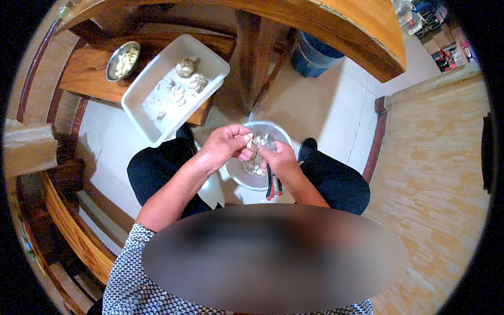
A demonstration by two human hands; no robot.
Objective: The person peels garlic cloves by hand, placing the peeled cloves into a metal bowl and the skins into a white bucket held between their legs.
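Note:
Between the thumb and fingers of my left hand [226,143] is a small pale garlic clove [250,140]. My right hand [280,158] meets it from the right and grips a red-and-black utility knife [273,186], whose handle hangs below the palm; its blade is hard to make out. Both hands are over a round bin [232,175] lined with plastic, where papery garlic skins [252,167] lie. At the upper left, a translucent white plastic tub [138,92] contains garlic bulbs [191,74], loose cloves [177,94] and bits of skin. A metal bowl [111,67] beside it holds peeled cloves [125,63].
The tub and bowl rest on a low wooden bench [84,73]. A curved wooden tabletop edge [354,31] crosses above. Farther back stands a dark blue bucket [309,59]. A patterned panel [429,165] borders the right side, and torn cardboard [29,149] is at far left.

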